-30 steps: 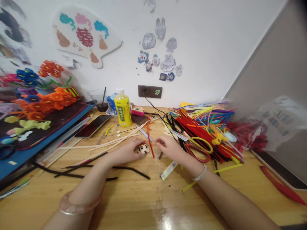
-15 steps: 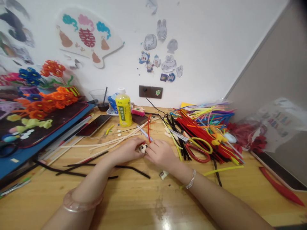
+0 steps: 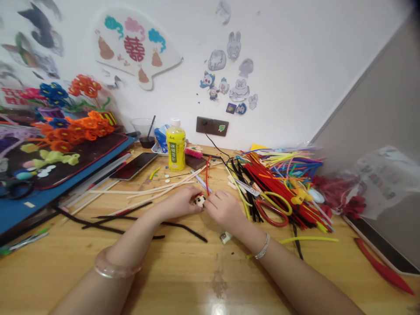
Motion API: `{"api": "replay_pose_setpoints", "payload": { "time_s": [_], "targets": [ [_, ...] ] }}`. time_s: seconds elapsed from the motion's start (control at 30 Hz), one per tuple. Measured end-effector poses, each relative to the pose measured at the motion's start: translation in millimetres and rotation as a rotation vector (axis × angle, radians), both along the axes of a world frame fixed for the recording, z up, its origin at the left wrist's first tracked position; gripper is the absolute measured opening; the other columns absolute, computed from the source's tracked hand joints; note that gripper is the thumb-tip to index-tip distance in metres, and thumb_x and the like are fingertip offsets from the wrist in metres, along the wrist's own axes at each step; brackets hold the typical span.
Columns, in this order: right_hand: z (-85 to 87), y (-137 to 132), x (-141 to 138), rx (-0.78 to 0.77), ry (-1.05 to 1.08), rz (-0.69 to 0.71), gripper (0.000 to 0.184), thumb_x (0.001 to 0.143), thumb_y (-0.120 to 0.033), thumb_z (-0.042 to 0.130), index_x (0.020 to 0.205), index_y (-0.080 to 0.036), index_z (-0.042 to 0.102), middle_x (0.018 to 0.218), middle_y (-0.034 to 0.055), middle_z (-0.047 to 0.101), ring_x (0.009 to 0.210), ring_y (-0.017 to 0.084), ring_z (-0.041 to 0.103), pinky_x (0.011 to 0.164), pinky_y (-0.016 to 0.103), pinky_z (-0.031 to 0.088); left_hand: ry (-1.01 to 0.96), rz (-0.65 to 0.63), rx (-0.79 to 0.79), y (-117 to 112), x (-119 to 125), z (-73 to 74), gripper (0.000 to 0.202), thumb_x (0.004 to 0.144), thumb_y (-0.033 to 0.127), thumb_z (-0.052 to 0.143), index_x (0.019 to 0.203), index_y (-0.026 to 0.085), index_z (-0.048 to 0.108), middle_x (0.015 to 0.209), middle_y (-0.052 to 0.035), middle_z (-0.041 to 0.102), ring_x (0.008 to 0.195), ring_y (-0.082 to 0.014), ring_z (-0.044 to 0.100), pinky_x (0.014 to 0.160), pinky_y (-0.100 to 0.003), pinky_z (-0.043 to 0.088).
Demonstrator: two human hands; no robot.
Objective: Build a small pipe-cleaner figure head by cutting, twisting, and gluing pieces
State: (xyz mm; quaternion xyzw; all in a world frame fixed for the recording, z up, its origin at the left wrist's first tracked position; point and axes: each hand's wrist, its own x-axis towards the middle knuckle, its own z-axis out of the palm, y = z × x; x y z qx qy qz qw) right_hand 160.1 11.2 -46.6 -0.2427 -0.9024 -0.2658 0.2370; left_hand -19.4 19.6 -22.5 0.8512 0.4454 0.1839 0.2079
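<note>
On the wooden table (image 3: 183, 280), beside a heap of pipe cleaners (image 3: 278, 175), the left hand (image 3: 177, 203) and right hand (image 3: 225, 210) curve closed, steadily pinching a small black-and-white figure (image 3: 199, 200) between their fingertips, held just above the wood.

on the tabletop (image 3: 183, 273), a bottle (image 3: 176, 146) stands at twelve o'clock from the small figure (image 3: 199, 200), a pipe-cleaner heap (image 3: 278, 188) at two.

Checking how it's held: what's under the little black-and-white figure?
The left hand and right hand meet around the small figure, and only its top shows. They cover its underside, so what lies beneath it cannot be seen.
</note>
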Motion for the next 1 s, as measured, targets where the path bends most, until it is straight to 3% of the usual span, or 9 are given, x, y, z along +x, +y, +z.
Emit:
{"api": "replay_pose_setpoints", "payload": {
  "time_s": [0.37, 1.0],
  "targets": [
    [5.6, -2.9, -2.3, 0.057, -0.022, 0.025, 0.017, 0.087, -0.016, 0.046, 0.078, -0.014, 0.06, 0.067, 0.0028, 0.054, 0.067, 0.016, 0.044, 0.063, 0.03, 0.032, 0.016, -0.01, 0.006, -1.0, 1.1, 1.1, 0.018, 0.068, 0.023, 0.054, 0.083, 0.015, 0.062, 0.079, -0.005, 0.062, 0.073, -0.0185, 0.055, 0.067, -0.027, 0.042],
    [0.4, 0.2, -1.4, 0.05, -0.058, 0.057, 0.022, 0.088, -0.015, 0.044, 0.069, -0.015, 0.056, 0.066, 0.0025, 0.052, 0.067, 0.015, 0.043, 0.064, 0.029, 0.033, -0.008, -0.014, 0.008, 0.4, 0.4, -1.3, 0.016, 0.067, 0.024, 0.055, 0.079, 0.015, 0.061, 0.076, -0.0042, 0.06, 0.071, -0.0184, 0.052, 0.067, -0.028, 0.04]
  ]
}}
